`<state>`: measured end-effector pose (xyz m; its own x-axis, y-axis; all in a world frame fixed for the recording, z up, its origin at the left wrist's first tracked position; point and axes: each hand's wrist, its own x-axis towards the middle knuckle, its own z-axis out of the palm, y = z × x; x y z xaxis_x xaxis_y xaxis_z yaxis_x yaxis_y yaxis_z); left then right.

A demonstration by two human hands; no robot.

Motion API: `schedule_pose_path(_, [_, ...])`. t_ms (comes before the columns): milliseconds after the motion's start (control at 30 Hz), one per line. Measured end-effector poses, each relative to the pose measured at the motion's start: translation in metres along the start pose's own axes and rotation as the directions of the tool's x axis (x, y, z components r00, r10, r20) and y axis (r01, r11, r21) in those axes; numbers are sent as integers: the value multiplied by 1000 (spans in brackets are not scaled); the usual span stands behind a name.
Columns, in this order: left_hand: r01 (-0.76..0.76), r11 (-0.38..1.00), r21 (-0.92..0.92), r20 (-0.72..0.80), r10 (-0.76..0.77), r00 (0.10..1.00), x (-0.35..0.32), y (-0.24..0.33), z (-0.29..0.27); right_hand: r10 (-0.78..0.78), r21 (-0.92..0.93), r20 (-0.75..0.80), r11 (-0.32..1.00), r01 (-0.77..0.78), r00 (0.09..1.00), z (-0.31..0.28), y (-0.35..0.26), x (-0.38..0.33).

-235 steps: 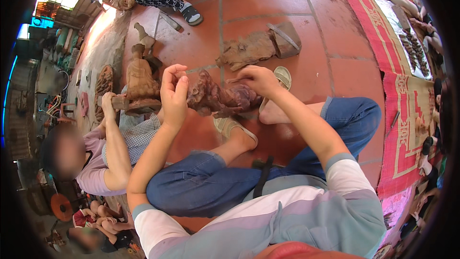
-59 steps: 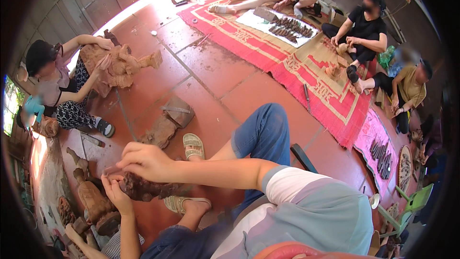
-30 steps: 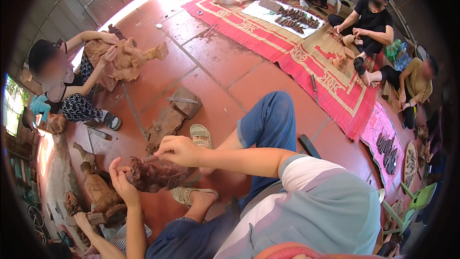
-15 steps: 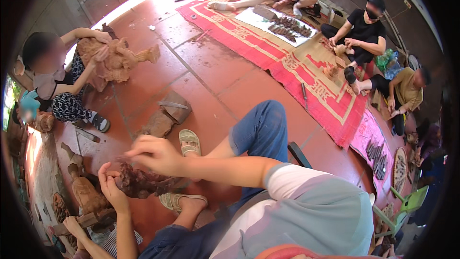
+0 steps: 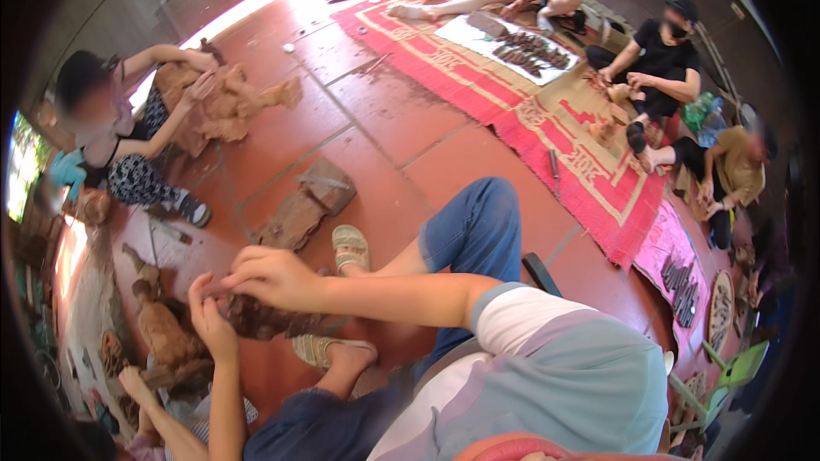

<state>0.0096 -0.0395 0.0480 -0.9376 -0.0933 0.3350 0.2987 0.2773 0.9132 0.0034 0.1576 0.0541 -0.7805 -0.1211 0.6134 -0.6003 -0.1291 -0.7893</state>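
Note:
A dark reddish-brown lumpy piece (image 5: pixel 272 318), carved or modelled in look, lies between my hands over my lower legs. My left hand (image 5: pixel 212 320) curls its fingers round the far-left end of it. Above that same end is my right hand (image 5: pixel 275 279), its thumb and fingers pinched together close to my left fingertips. What the pinch holds, if anything, is too small and blurred to name. My right forearm hides part of the piece's upper side.
A brown block (image 5: pixel 326 188) lies on the tiled floor ahead. Brown figures (image 5: pixel 166 329) stand at left, beside a co-worker's hand (image 5: pixel 134 384). Another person holds a large tan carving (image 5: pixel 226 102). A red mat (image 5: pixel 534 149) stretches right, with seated people and a green chair (image 5: pixel 739 367) beyond.
My right hand has come down onto the left end of the dark piece, nearer my left fingers. The whole view has shifted slightly.

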Motion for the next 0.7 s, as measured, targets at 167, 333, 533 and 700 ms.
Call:
schedule_pose_path(167, [24, 986, 164, 69, -35, 997, 1, 17, 11, 66, -180, -103, 980, -84, 992, -45, 48, -39])
schedule_pose_path(333, [-160, 975, 155, 70, 150, 986, 7, -1, -7, 1, -19, -42, 1000, -2, 999, 11, -2, 9])
schedule_pose_path(533, [-54, 985, 161, 64, 44, 997, 1, 8, -3, 190, -160, -22, 968, -191, 982, -28, 40, -29])
schedule_pose_path(700, [-42, 993, 113, 81, 33, 996, 3, 3, -5, -1, 11, -70, 1000, 2, 998, 4, 4, 14])
